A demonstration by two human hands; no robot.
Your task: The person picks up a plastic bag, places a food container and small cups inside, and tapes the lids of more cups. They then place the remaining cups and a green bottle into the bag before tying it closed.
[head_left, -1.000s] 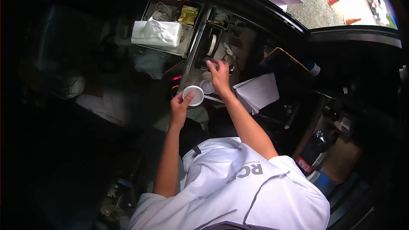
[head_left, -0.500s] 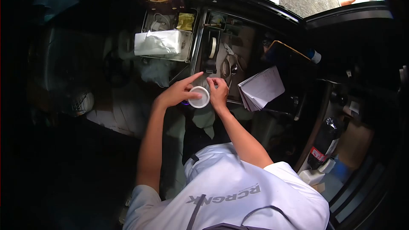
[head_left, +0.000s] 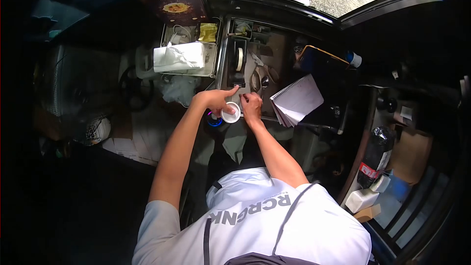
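A white round cup or lid (head_left: 230, 112) is in my left hand (head_left: 215, 100), with the thumb over it and the index finger stretched forward to the near end of a black tape dispenser (head_left: 238, 64). Just right of the round piece is my right hand (head_left: 251, 106), its fingers bent and pressed together; whatever they may pinch is too small to make out. Scissors (head_left: 255, 78) lie beyond my right hand. A blue-lit round object (head_left: 214, 119) shows below my left hand.
A spiral notebook (head_left: 298, 100) lies to the right. At the upper left, a white packet (head_left: 179, 57) rests on a tray (head_left: 212, 71) near a yellow packet (head_left: 208, 32). A dark bottle (head_left: 377, 157) is at the far right, beside a cardboard box (head_left: 412, 154).
The view has shifted slightly. My left index finger has moved forward to the tape dispenser's near end, and the blue-lit object shows more fully. The white round piece stays in my left hand.
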